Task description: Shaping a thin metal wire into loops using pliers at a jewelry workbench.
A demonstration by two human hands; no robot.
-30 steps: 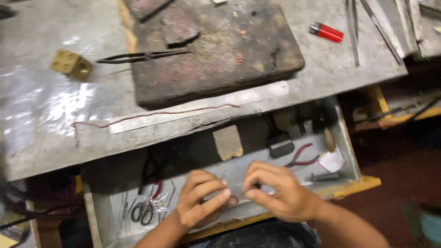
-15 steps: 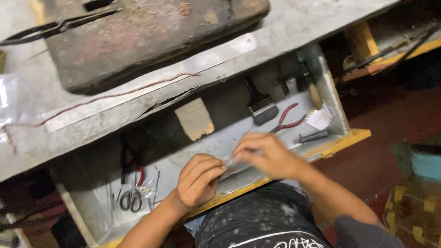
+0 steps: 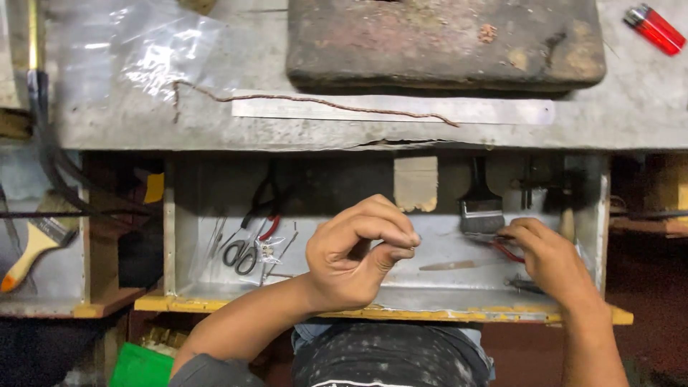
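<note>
Below the grey workbench [image 3: 107,122], an open metal drawer [image 3: 387,294] holds both hands. Left hand [image 3: 358,251] is pinched shut, apparently on something too small to make out. Right hand [image 3: 548,261] covers the red-handled pliers [image 3: 507,251] beside a brush [image 3: 480,208]; its grip is hidden.

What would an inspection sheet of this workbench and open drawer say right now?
Surface: grey worn bench top above an open metal drawer.
Job's things: red-handled pliers under the right hand; left hand pinched shut, contents too small to tell.
Clutter: scissors, flat brush, red lighter, dark block, metal strip, plastic bag.
Grippers: none; two bare hands.
Cables: thin reddish wire.
Surroundings: paintbrush on side shelf.
</note>
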